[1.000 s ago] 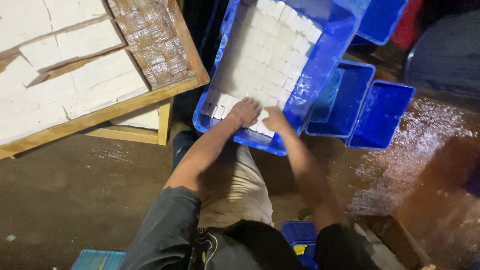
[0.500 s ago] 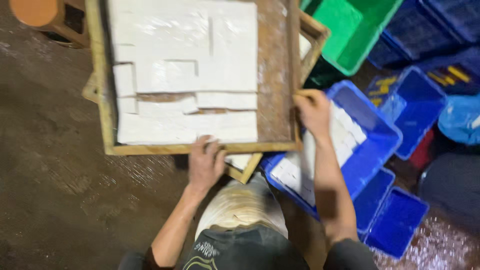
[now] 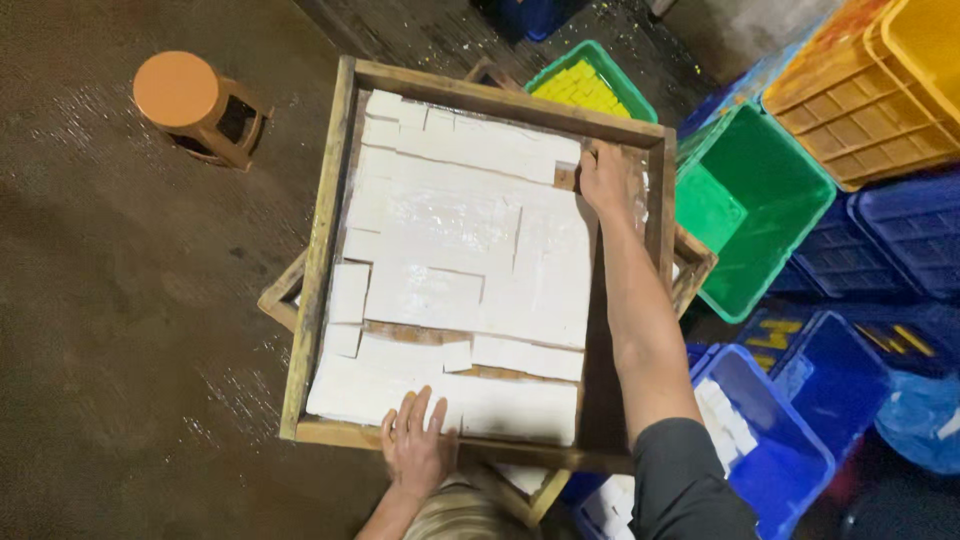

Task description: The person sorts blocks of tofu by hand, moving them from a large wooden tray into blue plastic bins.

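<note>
White slabs (image 3: 460, 250) lie between left hand (image 3: 417, 448) and right hand (image 3: 605, 180).

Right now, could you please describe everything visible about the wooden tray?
The wooden tray is a shallow, square frame of worn brown boards, lying flat atop another frame. White slabs, cut into blocks, nearly fill it. The left hand rests on its near edge; the right hand touches the far right corner.

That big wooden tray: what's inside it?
The wooden tray holds flat white slabs cut into blocks, with bare board showing in gaps. The left hand rests at the near edge, the right hand at the far corner. What lies beneath the slabs is hidden.
</note>
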